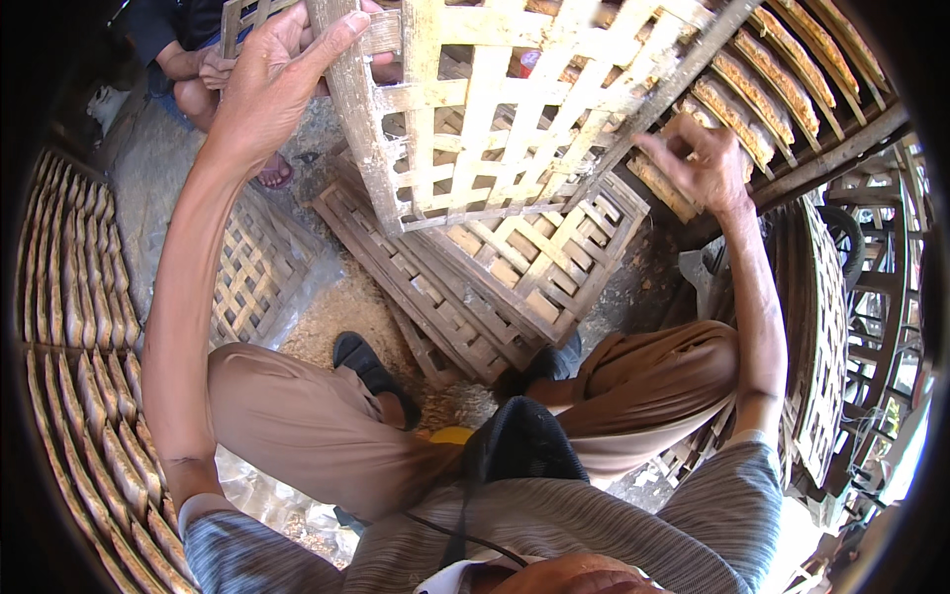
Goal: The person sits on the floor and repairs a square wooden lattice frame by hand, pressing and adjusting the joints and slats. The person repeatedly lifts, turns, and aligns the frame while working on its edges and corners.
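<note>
My left hand (282, 74) grips the upper left side of a wooden-framed bamboo lattice panel (455, 139), thumb on the front, fingers behind. The panel stands tilted in front of me, its lower corner above a pile of similar lattice panels (475, 287) on the floor. Beside the panel's right edge is my right hand (703, 163), fingers curled and slightly blurred; whatever they may hold is hidden. Just behind that hand, a slatted rack holds several slabs (737, 114) with browned, rough edges.
Rows of similar slabs (84, 257) line the left side. Another lattice panel (252, 262) lies on the floor near a seated person's foot (275, 170). More panels (816, 337) stand stacked at right. My dark shoes (371, 376) flank the pile's near end.
</note>
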`<state>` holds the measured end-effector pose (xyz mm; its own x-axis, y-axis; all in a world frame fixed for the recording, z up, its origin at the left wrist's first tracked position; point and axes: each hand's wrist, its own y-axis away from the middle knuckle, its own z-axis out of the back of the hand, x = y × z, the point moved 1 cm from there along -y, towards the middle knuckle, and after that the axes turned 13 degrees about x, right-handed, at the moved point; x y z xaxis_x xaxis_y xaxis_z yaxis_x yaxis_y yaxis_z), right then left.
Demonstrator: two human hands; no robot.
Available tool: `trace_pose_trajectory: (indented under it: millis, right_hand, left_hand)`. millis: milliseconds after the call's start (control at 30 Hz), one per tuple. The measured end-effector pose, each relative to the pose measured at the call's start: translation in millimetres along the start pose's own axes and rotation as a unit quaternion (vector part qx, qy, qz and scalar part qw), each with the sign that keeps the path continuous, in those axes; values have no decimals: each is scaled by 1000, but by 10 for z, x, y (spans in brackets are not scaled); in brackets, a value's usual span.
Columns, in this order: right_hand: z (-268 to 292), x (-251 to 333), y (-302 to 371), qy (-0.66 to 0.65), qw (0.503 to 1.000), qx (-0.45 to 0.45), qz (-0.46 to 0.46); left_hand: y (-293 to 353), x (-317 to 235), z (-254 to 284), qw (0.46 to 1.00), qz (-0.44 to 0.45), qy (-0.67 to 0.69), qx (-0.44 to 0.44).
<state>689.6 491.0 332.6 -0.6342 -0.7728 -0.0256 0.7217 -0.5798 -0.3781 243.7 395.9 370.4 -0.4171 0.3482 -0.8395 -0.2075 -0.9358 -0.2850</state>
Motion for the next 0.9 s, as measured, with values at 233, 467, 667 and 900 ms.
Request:
trace_pose_trajectory:
  millis: [233,467,667,900]
  right_hand:
    - [-382,-31,-69,151,969,198,-12]
    - [-548,-186,-217,79,985,149,20]
    - [-493,-12,-199,-182,979,9,-89]
    - [-117,125,-158,89,991,32,94]
  left_hand:
    - [-29,18,22,1000,9,1,-8]
    - [-44,23,45,1000,17,0,18]
    - [-42,98,80,1000,-10,-22,0]
    - [-94,-15,-25,997,-27,55,-37]
